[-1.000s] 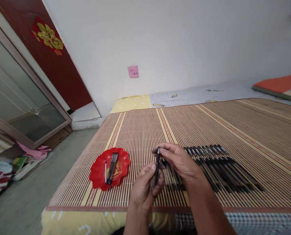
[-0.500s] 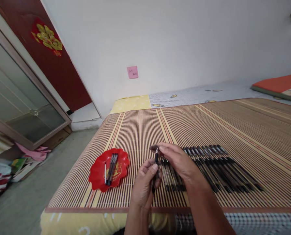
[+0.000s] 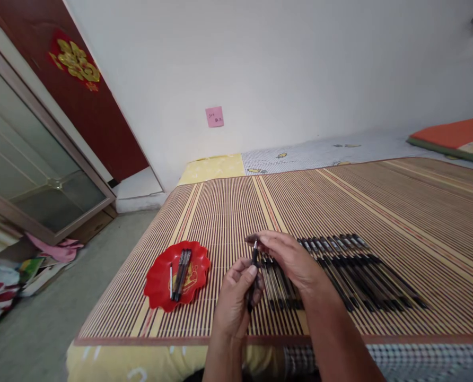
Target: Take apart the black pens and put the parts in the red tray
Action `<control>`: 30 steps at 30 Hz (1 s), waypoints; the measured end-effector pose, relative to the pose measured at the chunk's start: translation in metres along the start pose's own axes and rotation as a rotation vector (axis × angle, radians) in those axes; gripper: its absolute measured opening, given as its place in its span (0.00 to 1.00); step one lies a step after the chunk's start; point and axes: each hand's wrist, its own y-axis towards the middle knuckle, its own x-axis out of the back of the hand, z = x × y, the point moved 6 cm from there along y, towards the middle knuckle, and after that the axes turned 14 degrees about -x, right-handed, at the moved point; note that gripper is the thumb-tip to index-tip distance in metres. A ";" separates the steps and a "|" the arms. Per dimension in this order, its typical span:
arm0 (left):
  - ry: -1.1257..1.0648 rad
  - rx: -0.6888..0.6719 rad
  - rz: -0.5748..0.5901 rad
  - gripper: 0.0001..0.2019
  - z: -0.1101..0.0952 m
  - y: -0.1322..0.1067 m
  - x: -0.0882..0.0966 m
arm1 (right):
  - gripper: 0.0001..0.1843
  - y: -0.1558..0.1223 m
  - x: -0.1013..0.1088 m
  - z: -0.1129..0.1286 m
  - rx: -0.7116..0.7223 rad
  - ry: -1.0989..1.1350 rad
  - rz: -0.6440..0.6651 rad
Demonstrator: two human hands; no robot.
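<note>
My left hand point(image 3: 238, 286) is closed around a black pen point(image 3: 254, 257), held upright with its silver tip pointing up. At the top of that pen, my right hand point(image 3: 282, 252) has its thumb and fingers closed in at the metal tip; the exact contact is partly hidden. Dark smudges mark the fingertips. A row of several pens point(image 3: 364, 276) lies side by side on the striped mat to the right, partly covered by my right hand and forearm. To the left, a red scalloped plate point(image 3: 156, 265) holds dark pens point(image 3: 184, 273) and a thin white stick point(image 3: 171, 282).
The striped bamboo mat point(image 3: 220, 212) covers the bed, whose front edge shows yellow and checked cloth. Behind it rises a white wall with a pink note point(image 3: 215, 116). An orange folded item point(image 3: 455, 132) lies at the far right. Clothes and other items sit on the floor at left.
Very little differs: both hands keep their places at the pen, with only a slight shift of the right fingers around its tip. The view has moved a touch.
</note>
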 end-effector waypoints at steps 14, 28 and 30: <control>0.029 -0.002 -0.004 0.18 -0.001 0.001 0.001 | 0.12 -0.002 -0.005 0.006 0.011 -0.064 0.001; 0.128 -0.032 -0.013 0.17 -0.006 0.001 0.000 | 0.13 0.000 -0.007 0.005 -0.013 -0.105 0.000; 0.118 -0.026 -0.019 0.17 -0.005 0.001 0.000 | 0.11 -0.001 -0.006 0.006 0.000 -0.119 0.023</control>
